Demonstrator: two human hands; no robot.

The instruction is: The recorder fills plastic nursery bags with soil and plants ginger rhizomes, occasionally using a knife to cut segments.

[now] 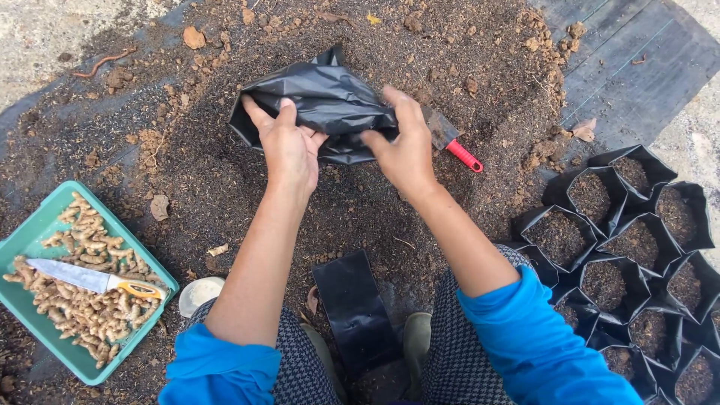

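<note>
Nearest the lens: blue sleeves (525,337) and checked trousers (300,367), with a flat stack of black grow bags (356,307) lying between the knees. Far left, a green tray (34,225) heaped with pale ginger-like rhizome pieces (86,300), topped by a knife (94,279) with a yellow handle. Just right of the tray, a small pale round lid (199,294) on the dirt. Higher, centre-left, left hand (289,146) clamped on the crumpled black plastic grow bag (322,101), thumb and fingers pinching its near edge. Bag resting on the soil heap (420,45), touching it. Right hand (405,146) gripping the same bag's other side, fingers curled in. Behind that hand, a trowel (454,142) with red handle, blade partly hidden. Far right, a cluster of soil-filled black bags (630,240) packed side by side, well apart from the hands.
</note>
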